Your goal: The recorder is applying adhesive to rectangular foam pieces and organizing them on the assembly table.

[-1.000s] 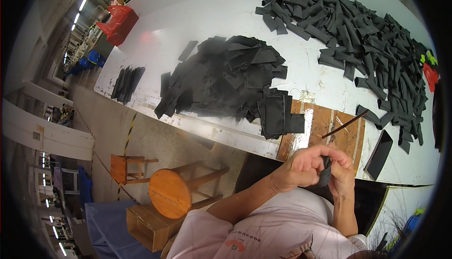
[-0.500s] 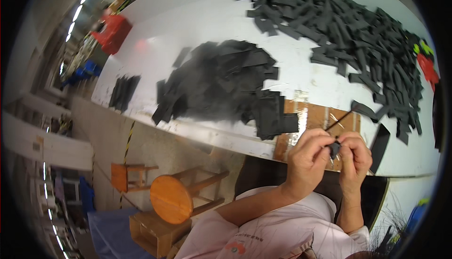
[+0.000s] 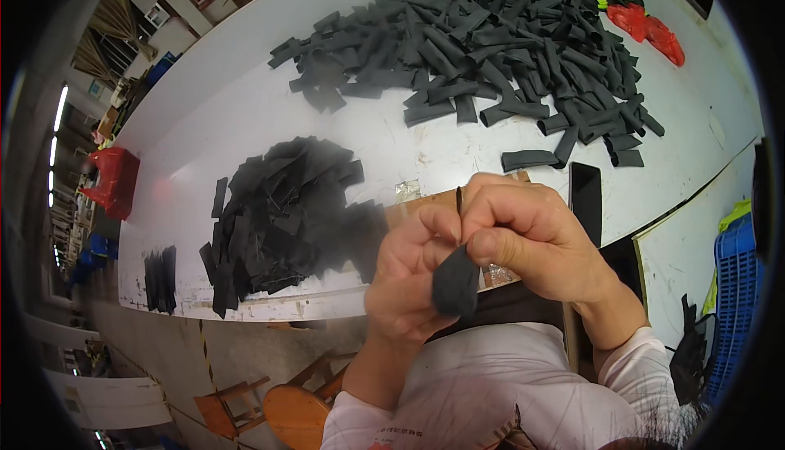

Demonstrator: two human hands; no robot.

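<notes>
In front of my chest, both hands pinch a small dark grey fabric piece (image 3: 455,282). My left hand (image 3: 401,274) has its fingers curled around the near part, which hangs down beside the palm. From the right, my right hand (image 3: 531,233) grips the upper end between thumb and bent forefinger. A thin dark rod tip (image 3: 459,198) shows just above the meeting fingertips; the rest of it is hidden. Under and behind the hands lies a taped cardboard sheet (image 3: 401,213). A dark flat strip (image 3: 585,205) lies right of my right hand.
A large heap of dark fabric tubes (image 3: 458,41) spreads over the far side of the white table (image 3: 188,139). To the left are a heap of flat dark pieces (image 3: 282,213) and a small stack (image 3: 160,280). A blue crate (image 3: 736,303) stands right; a wooden stool (image 3: 298,413) stands lower left.
The view has swung right and closer to the hands. The right hand now covers most of the rod that stood out before. The fabric piece shows larger, hanging below the fingers.
</notes>
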